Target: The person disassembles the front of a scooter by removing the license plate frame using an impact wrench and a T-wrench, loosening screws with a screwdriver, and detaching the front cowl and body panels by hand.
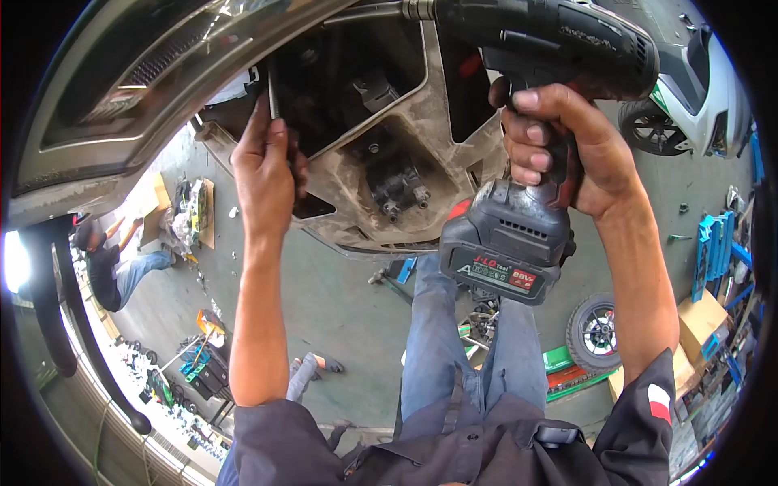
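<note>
A black cordless power tool [559, 49] with a large battery pack [506, 239] is gripped by my right hand [567, 150], its fingers wrapped round the handle. The tool points left, and its metal socket end lies along the upper part of a dusty plastic vehicle panel [438, 113]. My left hand [271, 158] pinches a thin upright edge or rod at the panel's left side; its exact shape is partly hidden. Between the hands, the panel has dark openings and a recess holding a black fitting [397, 190].
A grey-and-black body part with a lamp [154, 73] arches over the upper left. A person [113, 259] crouches at the left near cardboard. A motorcycle [697, 97] stands upper right, a loose wheel [596, 332] and blue metal parts [713, 255] lower right.
</note>
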Available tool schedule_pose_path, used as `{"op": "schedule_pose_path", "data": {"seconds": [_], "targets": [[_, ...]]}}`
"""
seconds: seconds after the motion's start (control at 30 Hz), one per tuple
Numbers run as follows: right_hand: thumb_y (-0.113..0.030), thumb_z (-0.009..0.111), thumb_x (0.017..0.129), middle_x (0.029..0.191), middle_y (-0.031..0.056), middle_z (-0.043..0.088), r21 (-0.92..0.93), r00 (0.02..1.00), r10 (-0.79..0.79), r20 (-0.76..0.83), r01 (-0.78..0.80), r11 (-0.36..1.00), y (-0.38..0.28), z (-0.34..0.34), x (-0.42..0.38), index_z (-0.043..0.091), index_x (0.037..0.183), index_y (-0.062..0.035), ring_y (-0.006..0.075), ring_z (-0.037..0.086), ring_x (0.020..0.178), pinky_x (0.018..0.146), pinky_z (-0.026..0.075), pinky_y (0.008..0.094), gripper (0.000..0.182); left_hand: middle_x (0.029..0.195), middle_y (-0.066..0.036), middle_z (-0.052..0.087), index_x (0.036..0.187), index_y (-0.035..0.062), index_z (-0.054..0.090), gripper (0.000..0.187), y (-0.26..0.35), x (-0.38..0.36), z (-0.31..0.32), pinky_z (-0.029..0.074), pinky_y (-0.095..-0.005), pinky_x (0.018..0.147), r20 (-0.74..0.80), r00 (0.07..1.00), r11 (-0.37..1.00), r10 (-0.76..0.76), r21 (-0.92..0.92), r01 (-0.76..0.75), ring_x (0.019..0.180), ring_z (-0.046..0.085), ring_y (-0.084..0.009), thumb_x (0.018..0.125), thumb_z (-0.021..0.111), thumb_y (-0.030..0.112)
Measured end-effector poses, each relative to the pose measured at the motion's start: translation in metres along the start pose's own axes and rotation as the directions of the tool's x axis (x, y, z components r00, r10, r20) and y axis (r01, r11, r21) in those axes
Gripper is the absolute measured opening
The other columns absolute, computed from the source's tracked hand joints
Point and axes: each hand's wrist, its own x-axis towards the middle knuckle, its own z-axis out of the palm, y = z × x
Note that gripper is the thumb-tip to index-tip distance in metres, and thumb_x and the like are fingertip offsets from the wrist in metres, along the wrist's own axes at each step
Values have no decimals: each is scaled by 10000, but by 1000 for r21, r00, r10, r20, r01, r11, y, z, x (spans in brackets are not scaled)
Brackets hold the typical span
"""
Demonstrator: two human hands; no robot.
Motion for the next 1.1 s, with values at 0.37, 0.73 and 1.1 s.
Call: {"op": "schedule_pose_path", "data": {"seconds": [0.37, 0.73, 1.1], "targets": [[-194, 576, 930, 634, -39, 430, -30, 998, -32, -53, 30, 999, 5, -2, 3, 586, 1067, 5, 60, 440, 515, 501, 429, 235, 242, 781, 12, 527, 1326, 32, 562, 353, 3, 8, -21, 318, -170, 450, 59, 986, 919, 158, 356, -169, 535, 419, -40, 1007, 554, 184], [-219, 557, 943, 634, -49, 429, -27, 995, -43, -92, 41, 999, 4, 2, 0, 586, 1050, -15, 56, 435, 506, 492, 425, 240, 232, 759, -16, 427, 921, 40, 478, 92, 53, 12, -43, 217, -173, 375, 298, 938, 853, -179, -429, 299, 472, 321, -29, 998, 464, 89], [-211, 542, 948, 618, -80, 402, -47, 996, -14, 87, 18, 999, -19, -3, 5, 532, 910, -36, 29, 406, 464, 420, 384, 226, 179, 700, 25, 408, 909, 62, 499, 113, 61, 10, -33, 189, -180, 356, 220, 963, 937, -156, -276, 215, 443, 296, -14, 1011, 458, 90]]}}
